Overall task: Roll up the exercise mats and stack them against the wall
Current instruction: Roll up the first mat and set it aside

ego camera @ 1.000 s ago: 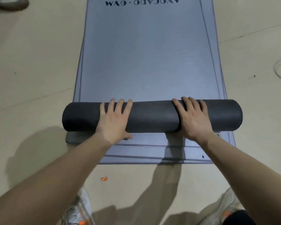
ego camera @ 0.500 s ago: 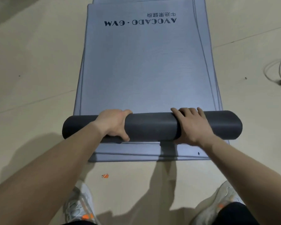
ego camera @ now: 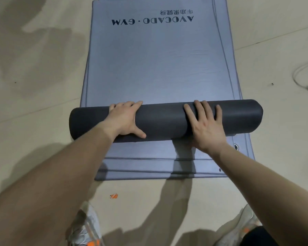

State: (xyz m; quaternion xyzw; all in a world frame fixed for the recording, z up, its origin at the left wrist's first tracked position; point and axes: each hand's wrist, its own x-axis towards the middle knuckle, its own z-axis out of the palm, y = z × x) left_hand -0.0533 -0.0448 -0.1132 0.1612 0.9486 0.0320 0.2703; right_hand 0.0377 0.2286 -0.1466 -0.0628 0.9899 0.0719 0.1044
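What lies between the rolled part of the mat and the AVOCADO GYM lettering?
Only flat, unrolled grey mat, bare of objects, as the head view shows, from the dark roll up to the lettering.

"AVOCADO · GVM" upside down, small Chinese characters beyond it, on the grey-blue mat [ego camera: 158, 68].

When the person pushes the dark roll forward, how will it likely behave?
It will probably roll easily: the roll is a round cylinder on flat mats. It looks soft, seeming to dent beside the right hand. Released, it may unroll; the left hand grips it.
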